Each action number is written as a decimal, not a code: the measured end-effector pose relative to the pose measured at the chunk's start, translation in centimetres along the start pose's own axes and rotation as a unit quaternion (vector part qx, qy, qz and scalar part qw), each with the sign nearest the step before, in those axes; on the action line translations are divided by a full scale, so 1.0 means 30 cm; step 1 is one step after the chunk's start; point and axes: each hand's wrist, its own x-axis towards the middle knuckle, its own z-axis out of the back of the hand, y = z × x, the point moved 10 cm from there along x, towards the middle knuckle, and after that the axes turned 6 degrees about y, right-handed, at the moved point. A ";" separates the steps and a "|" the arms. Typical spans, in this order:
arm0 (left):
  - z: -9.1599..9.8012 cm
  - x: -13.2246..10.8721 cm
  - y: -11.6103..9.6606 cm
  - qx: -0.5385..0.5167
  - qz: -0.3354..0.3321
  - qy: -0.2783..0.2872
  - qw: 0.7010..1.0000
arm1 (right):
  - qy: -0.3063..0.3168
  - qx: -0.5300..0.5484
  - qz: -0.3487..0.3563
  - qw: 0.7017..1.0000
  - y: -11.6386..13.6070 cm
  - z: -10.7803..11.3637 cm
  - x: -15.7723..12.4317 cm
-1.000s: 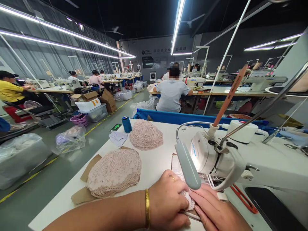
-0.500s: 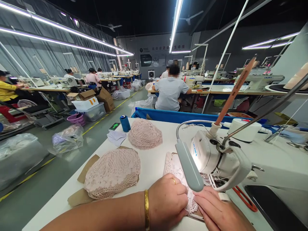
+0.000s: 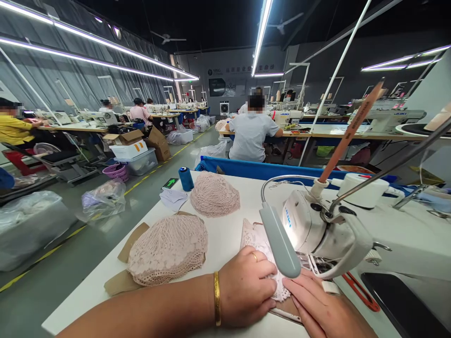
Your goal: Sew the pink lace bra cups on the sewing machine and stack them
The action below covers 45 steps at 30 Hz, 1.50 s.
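Beige lace pieces lie stacked in a domed pile (image 3: 169,249) on a white desk (image 3: 225,234), at 10 o'clock from the left hand (image 3: 248,286); I see a second pile (image 3: 214,195) at 11. Rightward, that hand's fingers curl over a pale lace piece (image 3: 254,239), touching it; I cannot tell whether their hidden tips pinch it. Both hands touch the lace, the left covering more. Its long axis runs 11 to 5 o'clock, the far end pointing to 11, the scalloped end to 5. The right hand (image 3: 320,300) meets its edge with fingers pressed together, tips hidden, so the lace lies at 10 o'clock from them. A sewing machine (image 3: 305,225) stands just beyond, at 12 o'clock from that hand.
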 end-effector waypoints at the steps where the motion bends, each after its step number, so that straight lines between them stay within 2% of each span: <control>1: 0.000 0.000 -0.004 -0.011 -0.012 0.002 1.000 | -0.013 -0.007 0.017 1.000 0.014 0.018 0.005; 3: -0.002 0.001 -0.017 -0.031 -0.037 0.008 0.999 | -0.028 -0.015 0.052 0.998 0.040 0.047 0.015; 5: 0.000 0.001 -0.028 -0.045 -0.052 0.007 0.998 | -0.026 -0.007 0.059 0.998 0.045 0.059 0.022; 11: 0.028 -0.010 -0.042 -0.039 -0.054 -0.033 0.997 | 0.000 0.072 -0.005 0.997 -0.002 0.035 0.008; 17: 0.006 0.002 -0.020 0.004 -0.015 -0.014 1.000 | 0.030 0.081 -0.049 0.995 -0.031 -0.019 -0.013; 21: 0.000 0.009 -0.005 0.017 0.010 -0.016 1.000 | 0.006 0.050 -0.066 0.997 -0.042 -0.023 -0.018; 25: 0.008 0.003 -0.005 0.005 -0.005 -0.043 0.999 | -0.029 0.022 -0.044 0.998 -0.014 0.013 0.006; 32: -0.074 0.014 0.037 -0.047 0.000 0.000 0.999 | -0.077 -0.025 -0.021 0.996 0.015 0.081 0.046; 37: -0.080 0.019 0.067 -0.041 0.043 -0.020 0.998 | -0.046 -0.028 -0.031 0.998 0.000 0.018 0.030; 41: -0.063 0.030 0.068 0.013 0.035 -0.033 0.999 | -0.025 -0.038 -0.062 0.997 -0.024 -0.044 0.002; 45: -0.077 0.052 0.081 0.042 0.020 -0.024 0.999 | -0.041 -0.021 -0.101 0.994 -0.054 -0.058 -0.016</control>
